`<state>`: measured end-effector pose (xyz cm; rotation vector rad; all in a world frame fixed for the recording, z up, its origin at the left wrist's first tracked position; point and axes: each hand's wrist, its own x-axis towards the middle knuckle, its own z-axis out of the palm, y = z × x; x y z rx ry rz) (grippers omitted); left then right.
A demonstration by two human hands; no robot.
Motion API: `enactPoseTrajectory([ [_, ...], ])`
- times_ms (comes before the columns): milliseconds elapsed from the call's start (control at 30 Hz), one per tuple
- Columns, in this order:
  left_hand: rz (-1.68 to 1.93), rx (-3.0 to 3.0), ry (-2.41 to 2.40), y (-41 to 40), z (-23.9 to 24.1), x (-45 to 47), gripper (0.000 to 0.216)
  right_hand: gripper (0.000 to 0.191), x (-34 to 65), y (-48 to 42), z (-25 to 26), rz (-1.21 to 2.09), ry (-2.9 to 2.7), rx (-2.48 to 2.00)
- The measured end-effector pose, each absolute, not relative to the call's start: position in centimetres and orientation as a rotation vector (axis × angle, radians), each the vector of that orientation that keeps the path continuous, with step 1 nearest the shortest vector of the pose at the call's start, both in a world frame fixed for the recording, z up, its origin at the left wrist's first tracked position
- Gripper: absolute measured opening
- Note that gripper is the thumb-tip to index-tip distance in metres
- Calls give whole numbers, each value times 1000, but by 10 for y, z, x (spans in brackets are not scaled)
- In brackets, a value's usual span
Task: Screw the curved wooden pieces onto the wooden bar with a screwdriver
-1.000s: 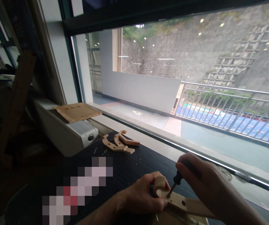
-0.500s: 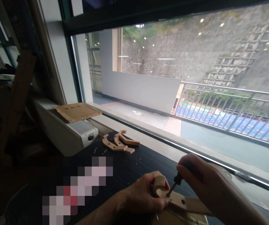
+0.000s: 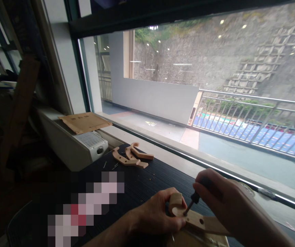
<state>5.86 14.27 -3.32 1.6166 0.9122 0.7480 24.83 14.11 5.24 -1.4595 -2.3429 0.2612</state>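
Almost nothing moved since half a second ago; the view shifted slightly

Over the dark table (image 3: 163, 178) and a board (image 3: 200, 240), the right hand (image 3: 221, 193) is wrapped round a screwdriver (image 3: 195, 198), and the left hand (image 3: 160, 212) pinches a wooden hook (image 3: 194, 220) near its curl. The tip meets the hook's face at a slant. Best, I'd judge: square the shaft, press steadily, keep the left thumb clear.

Your hook (image 3: 194, 219): wood, smooth, matt | your screwdriver (image 3: 194, 197): metal shaft, plastic-looking handle | other hooks (image 3: 127, 160): smooth wood | your surface (image 3: 163, 180): grained, low sheen | packet (image 3: 88, 123): matt paper | outside rail (image 3: 276, 100): glossy metal
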Motion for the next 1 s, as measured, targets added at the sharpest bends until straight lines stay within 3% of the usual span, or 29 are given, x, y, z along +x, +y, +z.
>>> enactPoseTrajectory([
  [333, 740, 1618, 903, 142, -35, 58, 27, 19, 253, 137, 54, 307, -2336, -1421],
  [633, 735, 1617, 934, 142, -33, 59, 27, 29, 252, 144, 53, 356, -2303, -1450],
  [1000, 750, 1636, 911, 142, -36, 59, 26, 24, 254, 136, 59, 390, -2366, -1374],
])
